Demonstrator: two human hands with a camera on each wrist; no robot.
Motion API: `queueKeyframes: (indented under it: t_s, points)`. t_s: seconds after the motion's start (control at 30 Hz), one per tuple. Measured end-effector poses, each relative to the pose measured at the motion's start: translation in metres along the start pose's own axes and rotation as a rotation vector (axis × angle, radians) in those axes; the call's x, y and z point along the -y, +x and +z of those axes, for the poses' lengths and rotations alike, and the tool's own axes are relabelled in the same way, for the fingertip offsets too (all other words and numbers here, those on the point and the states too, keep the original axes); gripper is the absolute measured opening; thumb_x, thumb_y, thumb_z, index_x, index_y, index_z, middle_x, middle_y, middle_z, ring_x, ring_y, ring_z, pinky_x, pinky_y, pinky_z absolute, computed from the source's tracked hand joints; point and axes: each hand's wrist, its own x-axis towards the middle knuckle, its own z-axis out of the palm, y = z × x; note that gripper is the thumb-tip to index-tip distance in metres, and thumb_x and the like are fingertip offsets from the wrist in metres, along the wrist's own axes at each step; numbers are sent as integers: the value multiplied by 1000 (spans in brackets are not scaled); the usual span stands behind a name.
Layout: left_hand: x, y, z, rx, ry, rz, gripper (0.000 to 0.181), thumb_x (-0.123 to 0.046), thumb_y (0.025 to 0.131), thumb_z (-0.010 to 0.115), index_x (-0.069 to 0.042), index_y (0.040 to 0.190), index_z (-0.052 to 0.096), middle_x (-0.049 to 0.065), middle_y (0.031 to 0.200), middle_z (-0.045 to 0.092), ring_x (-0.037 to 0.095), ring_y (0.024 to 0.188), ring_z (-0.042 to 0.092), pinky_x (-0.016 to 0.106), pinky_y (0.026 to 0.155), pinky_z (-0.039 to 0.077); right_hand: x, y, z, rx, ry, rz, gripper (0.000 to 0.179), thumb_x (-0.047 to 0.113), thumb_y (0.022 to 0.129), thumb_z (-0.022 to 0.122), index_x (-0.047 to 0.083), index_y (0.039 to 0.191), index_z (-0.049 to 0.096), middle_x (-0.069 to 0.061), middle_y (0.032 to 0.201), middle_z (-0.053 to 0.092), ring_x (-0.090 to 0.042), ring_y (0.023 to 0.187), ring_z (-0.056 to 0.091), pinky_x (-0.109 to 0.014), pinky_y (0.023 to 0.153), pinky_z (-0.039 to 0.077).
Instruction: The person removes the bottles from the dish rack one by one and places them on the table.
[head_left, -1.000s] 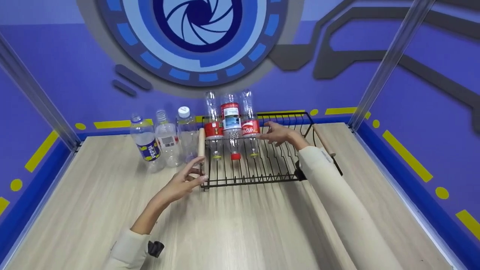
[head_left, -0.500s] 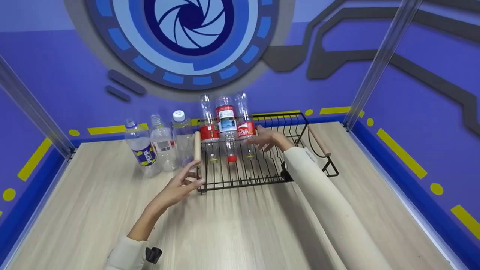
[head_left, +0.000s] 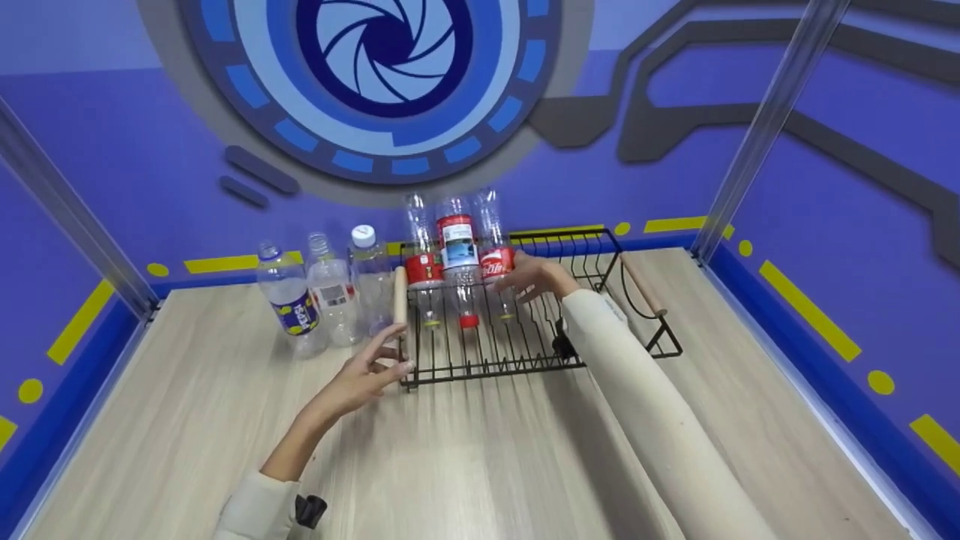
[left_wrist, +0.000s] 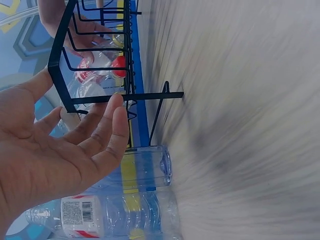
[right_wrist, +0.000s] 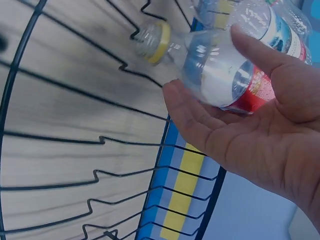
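My left hand (head_left: 369,380) rests at the front left corner of a black wire dish rack (head_left: 487,369). In the left wrist view its thumb touches the rack's frame, with the other fingers behind, by the wooden handle. My right hand (head_left: 535,276) has thumb and fingers about the rightmost bottle (head_left: 496,262), a clear plastic one with a red label. The right wrist view shows this bottle's yellow-ringed neck (right_wrist: 155,42) pointing down. Beside it, two more plastic bottles lean neck-down in the rack: a red-capped bottle (head_left: 457,240) and a red-labelled bottle (head_left: 424,268).
Left of the rack stand a Pepsi bottle (head_left: 292,304), a clear bottle with a barcode label (head_left: 334,296) and a white-capped clear bottle (head_left: 371,270). The rack's right wooden handle (head_left: 643,283) tilts outward. A blue wall (head_left: 570,195) rises behind the wooden table (head_left: 450,465).
My right hand has moved left from beside the rightmost bottle to take hold of it. The left hand stays at the rack's corner. The head view has shifted slightly.
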Motion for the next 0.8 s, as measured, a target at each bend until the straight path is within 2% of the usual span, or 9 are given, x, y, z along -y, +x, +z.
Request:
queueKeyframes:
  t_s: [0.13,0.27,0.33,0.4,0.47,0.63,0.8]
  points:
    - [1,-1,1,-6,0,-6,70,-28,102,64,-14,160,28,31,140,54,30,106,66,43,81,56,-2,-3,0,-11,41,-4,86,17,97,70,2,159,13,-20,147,44,-36,130,55,-47,111,48]
    - [3,1,3,-17,-2,-8,69,-27,102,63,-15,160,28,31,140,54,32,107,66,47,82,57,-6,-11,-6,-33,56,-22,70,18,98,68,4,152,25,-12,128,51,-29,114,57,-47,110,48]
    - [4,2,5,-11,-5,-9,69,-28,102,62,-17,161,28,30,140,53,31,106,66,47,82,56,-9,-17,-11,-53,44,-30,70,18,98,68,6,151,25,-8,120,50,-23,104,54,-47,110,47]
    - [4,3,7,-4,-5,-8,69,-30,103,62,-17,161,27,30,141,53,29,106,67,45,81,57,-11,-23,-18,-66,28,-37,70,19,98,67,6,151,25,-7,119,49,-21,102,52,-48,111,46]
    - [4,4,7,-1,-4,-7,69,-30,104,61,-17,162,26,30,142,53,27,105,67,43,79,56,-13,-28,-24,-70,13,-50,71,20,98,67,6,153,24,-10,126,49,-23,106,51,-49,112,44]
    - [4,2,6,-22,-2,-21,68,-30,103,61,-19,161,27,29,142,52,26,104,67,44,79,56,-15,-39,-35,-64,26,-107,80,23,99,66,5,158,15,-21,150,42,-37,132,49,-51,114,42]
    - [5,0,3,-27,3,-30,70,-31,103,61,-19,162,25,29,144,51,26,103,67,46,81,57,-27,-54,-43,-58,42,-187,81,22,102,62,6,161,8,-25,152,40,-43,132,49,-47,103,51]
